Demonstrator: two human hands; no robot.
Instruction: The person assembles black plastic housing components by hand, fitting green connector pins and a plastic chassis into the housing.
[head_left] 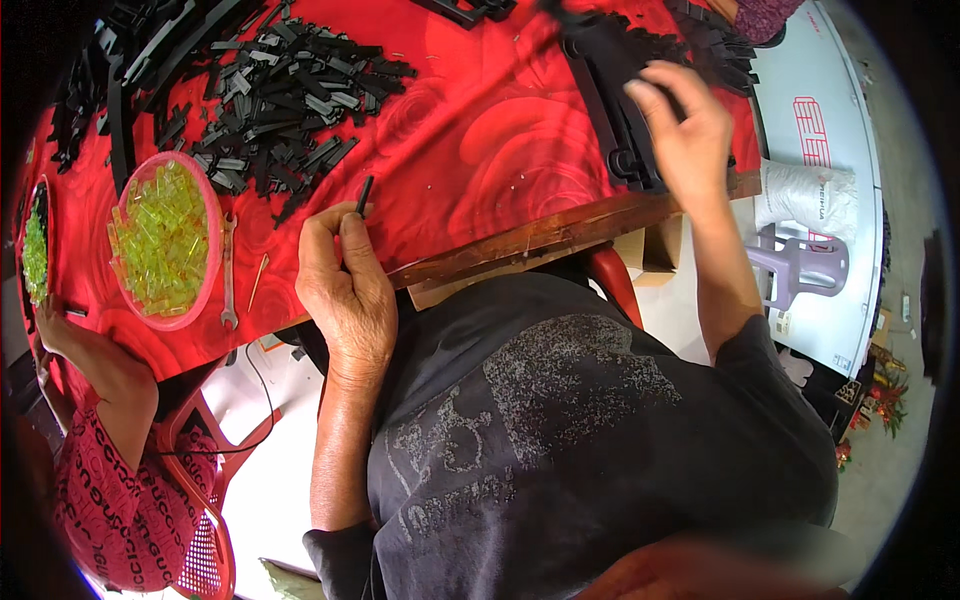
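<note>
My left hand [345, 265] is closed near the table's front edge, pinching a small black plastic strip [365, 194] between thumb and fingers. Its tip points up, away from me. Over to the right, my right hand [690, 130] is raised beside a long black plastic part [610, 100] that lies lengthwise near the table's right end. Thumb and fingers are bent but apart, and I see nothing between them. A large heap of short black plastic strips [290, 100] lies beyond my left hand.
A pink basket [214, 250] of yellow-green clear pieces stands left, beside a wrench [229, 270] and a thin stick [258, 282]. Longer black parts [120, 110] pile up far left. A co-worker's arm [105, 360] rests at the left edge; a purple sleeve [765, 18] shows top right.
</note>
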